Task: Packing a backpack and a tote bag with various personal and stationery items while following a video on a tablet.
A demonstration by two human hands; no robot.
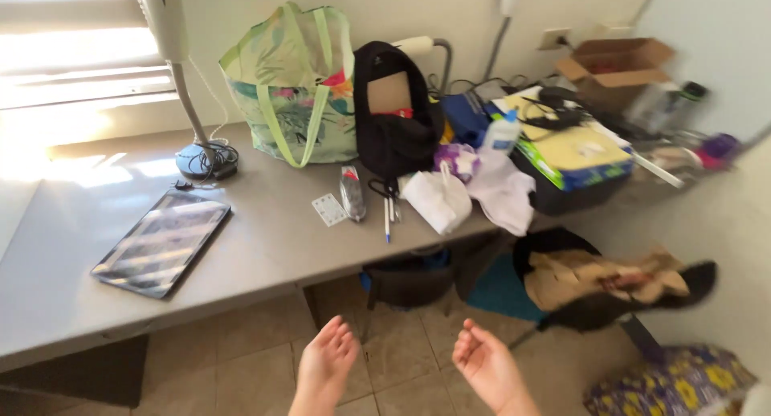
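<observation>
Your left hand (328, 360) and right hand (483, 364) hang side by side over the tan tiled floor (241, 368), palms turned up, fingers loosely spread and slightly curled, holding nothing and touching nothing. They are a little apart from each other, with bare tile between them.

Just beyond your fingertips runs the front edge of the long grey table (265, 255). Ahead and to the left of your left hand, a dark flat rectangular tablet (163, 241) lies on the tabletop. Straight ahead of that hand, farther back, you have a small white card (329, 210), a clear crumpled plastic wrapper (352, 193) and a blue-tipped pen (386, 220), all near each other. Behind those stands a pale green floral fabric tote bag (293, 83), with a black backpack (393, 111) just beside it. Ahead of your right hand, a white cloth bundle (438, 199) sits at the table edge. To the right of that hand, a chair draped with brown and black clothing (602, 279) stands on the floor.
</observation>
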